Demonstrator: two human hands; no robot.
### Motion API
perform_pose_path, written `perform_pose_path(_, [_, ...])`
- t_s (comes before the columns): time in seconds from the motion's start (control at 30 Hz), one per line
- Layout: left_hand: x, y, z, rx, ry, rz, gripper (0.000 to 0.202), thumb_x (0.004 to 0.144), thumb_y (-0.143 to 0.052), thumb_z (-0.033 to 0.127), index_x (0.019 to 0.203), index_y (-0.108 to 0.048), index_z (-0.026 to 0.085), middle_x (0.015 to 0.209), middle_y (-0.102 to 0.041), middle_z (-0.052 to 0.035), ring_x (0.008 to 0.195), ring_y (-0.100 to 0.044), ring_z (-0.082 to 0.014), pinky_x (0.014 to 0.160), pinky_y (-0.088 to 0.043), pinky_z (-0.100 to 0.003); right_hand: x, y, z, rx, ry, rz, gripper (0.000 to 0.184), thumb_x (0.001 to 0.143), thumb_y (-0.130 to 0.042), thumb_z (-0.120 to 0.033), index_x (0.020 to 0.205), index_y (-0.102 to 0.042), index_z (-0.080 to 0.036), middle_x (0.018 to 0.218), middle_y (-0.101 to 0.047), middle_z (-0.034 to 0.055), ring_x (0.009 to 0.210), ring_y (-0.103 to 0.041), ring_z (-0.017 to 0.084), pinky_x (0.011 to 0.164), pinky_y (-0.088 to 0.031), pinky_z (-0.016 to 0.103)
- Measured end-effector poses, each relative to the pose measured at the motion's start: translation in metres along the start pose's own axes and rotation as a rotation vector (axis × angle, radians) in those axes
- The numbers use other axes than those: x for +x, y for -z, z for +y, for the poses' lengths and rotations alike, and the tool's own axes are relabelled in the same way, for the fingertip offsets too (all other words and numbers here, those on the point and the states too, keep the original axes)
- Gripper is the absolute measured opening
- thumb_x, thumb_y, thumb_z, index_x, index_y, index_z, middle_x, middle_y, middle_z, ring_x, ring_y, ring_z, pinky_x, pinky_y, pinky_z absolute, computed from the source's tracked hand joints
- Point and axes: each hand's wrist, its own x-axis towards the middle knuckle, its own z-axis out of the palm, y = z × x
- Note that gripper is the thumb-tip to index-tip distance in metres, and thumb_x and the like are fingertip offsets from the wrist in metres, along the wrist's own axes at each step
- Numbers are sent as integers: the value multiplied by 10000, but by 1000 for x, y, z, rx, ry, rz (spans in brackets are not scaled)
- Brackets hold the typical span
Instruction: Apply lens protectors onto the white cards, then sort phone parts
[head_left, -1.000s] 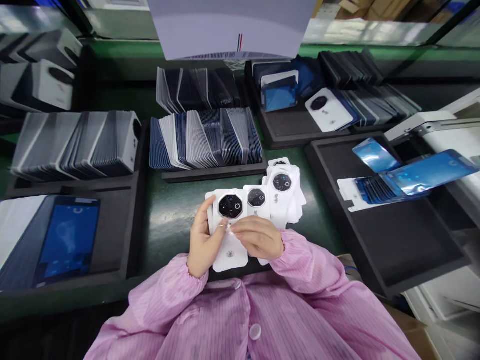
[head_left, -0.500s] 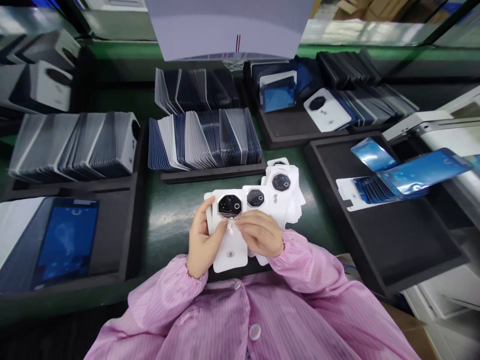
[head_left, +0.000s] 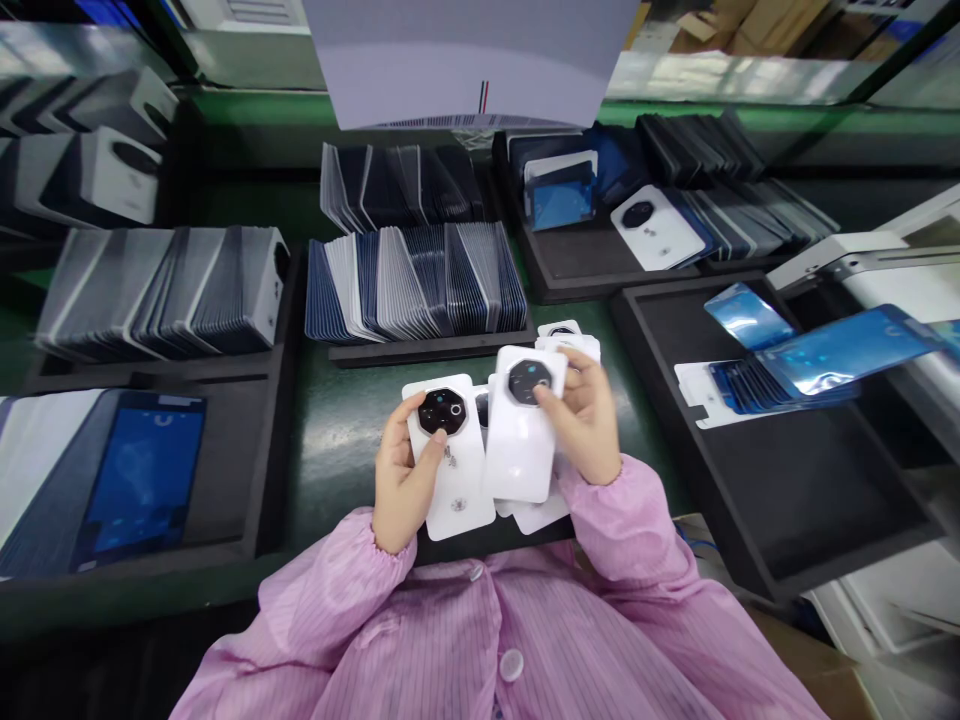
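My left hand (head_left: 403, 478) is closed on a white phone-back sheet (head_left: 463, 482), its thumb just below the black octagonal camera print. In my right hand (head_left: 589, 425) is a second, glossy white phone-back sheet (head_left: 517, 455), pinched at its upper right with the thumb on the camera print. The two sheets lie side by side, their lower edges close together. Beneath and behind them, a loose pile of similar white sheets (head_left: 544, 515) rests on the dark green table (head_left: 337, 430), partly hidden by the right hand and its sheet.
Behind the hands, a black tray (head_left: 435, 350) bears rows of upright dark and white sheets. At left, another tray (head_left: 232, 450) carries upright stacks and a blue-filmed panel (head_left: 146, 470). A black tray (head_left: 810, 500) at right holds blue films (head_left: 847, 345). A white panel (head_left: 480, 60) hangs overhead.
My right hand has left the left hand's sheet and moved right and up, now gripping a separate glossy sheet. The left hand still holds its sheet, now slightly tilted.
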Motion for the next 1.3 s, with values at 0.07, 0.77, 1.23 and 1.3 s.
perform_pose_path(0.07, [2, 2, 0, -20, 17, 28, 474, 833, -655, 251, 1280, -499, 273, 1214, -627, -64, 1087, -622, -204, 873, -531, -307, 5, 10, 2, -88, 19, 76, 559, 851, -625, -304, 1341, -359, -261, 1070, -668, 73, 949, -668, 214, 837, -567, 388])
perform_pose_path(0.77, [-13, -1, -7, 501, -242, -276, 674, 881, -548, 199, 1480, -247, 263, 1257, -640, -92, 1000, -684, -217, 853, -564, -366, -16, -29, 1, -190, 50, -94, 175, 733, -759, -249, 845, -629, -219, 1016, -586, 49, 967, -584, 195, 766, -490, 339])
perform_pose_path(1.23, [-11, 1, -11, 528, -320, -246, 667, 862, -584, 207, 1468, -312, 263, 1296, -619, -87, 1026, -678, -229, 914, -526, -353, -14, -26, 1, -162, 23, -102, 133, 748, -735, -273, 768, -622, -205, 1007, -597, 56, 979, -591, 202, 871, -497, 398])
perform_pose_path(1.3, [-12, 0, -10, 524, -296, -241, 653, 860, -590, 230, 1458, -331, 266, 1224, -664, -79, 851, -713, -201, 835, -556, -346, -14, -26, -1, -169, 31, -127, 116, 769, -713, -261, 744, -615, -203, 1002, -597, 54, 991, -594, 205, 915, -486, 421])
